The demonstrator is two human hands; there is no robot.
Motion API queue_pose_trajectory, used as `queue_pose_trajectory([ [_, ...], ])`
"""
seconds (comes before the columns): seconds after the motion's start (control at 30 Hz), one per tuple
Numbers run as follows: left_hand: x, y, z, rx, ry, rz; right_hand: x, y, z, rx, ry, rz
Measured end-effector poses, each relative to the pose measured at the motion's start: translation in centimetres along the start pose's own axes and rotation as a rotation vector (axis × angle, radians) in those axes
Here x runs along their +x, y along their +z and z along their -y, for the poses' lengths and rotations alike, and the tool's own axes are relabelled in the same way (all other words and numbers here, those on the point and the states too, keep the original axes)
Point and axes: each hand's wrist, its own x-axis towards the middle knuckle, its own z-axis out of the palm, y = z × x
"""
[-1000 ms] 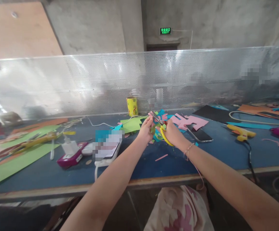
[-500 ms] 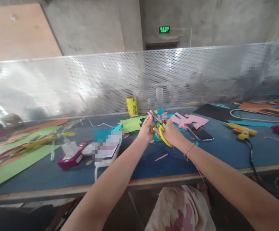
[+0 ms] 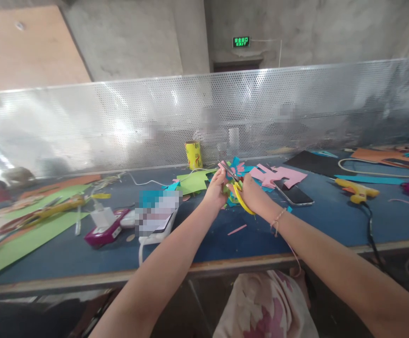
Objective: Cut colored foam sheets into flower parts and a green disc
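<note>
My right hand (image 3: pixel 252 191) is closed on the yellow handles of a pair of scissors (image 3: pixel 241 197), whose metal blades point up and to the left. Close beside it, my left hand (image 3: pixel 217 188) pinches a small piece of pink paper (image 3: pixel 221 165) at the blades. Cut paper lies behind and below both hands: green paper (image 3: pixel 192 182), blue scraps and a notched pink sheet (image 3: pixel 289 176). A thin pink strip (image 3: pixel 237 230) rests on the table in front of them. My fingers partly hide the held piece.
On the blue table (image 3: pixel 204 246), a smartphone (image 3: pixel 296 193) lies right of my hands, with a yellow glue gun (image 3: pixel 357 188) farther right. Left are a purple power strip (image 3: pixel 107 230) and another pair of scissors (image 3: pixel 45 212). A yellow can (image 3: pixel 193 156) stands before the perforated metal screen (image 3: pixel 148 122).
Both hands stay in nearly the same place. The scissor blades look slightly closer together, and the pink piece is still between my left fingers.
</note>
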Motion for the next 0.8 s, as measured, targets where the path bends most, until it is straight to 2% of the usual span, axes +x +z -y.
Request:
queue_pose_trajectory([
  [0.37,-0.17,0.29,-0.24,0.025,-0.042,-0.043,0.57,0.34,-0.44,-0.043,0.031,0.024],
  [0.53,-0.21,0.31,-0.39,0.062,-0.071,-0.075,0.54,0.06,-0.37,-0.04,-0.006,0.027],
  [0.8,-0.05,0.31,-0.44,0.033,-0.062,-0.094,0.74,0.03,-0.85,-0.048,-0.041,-0.032],
])
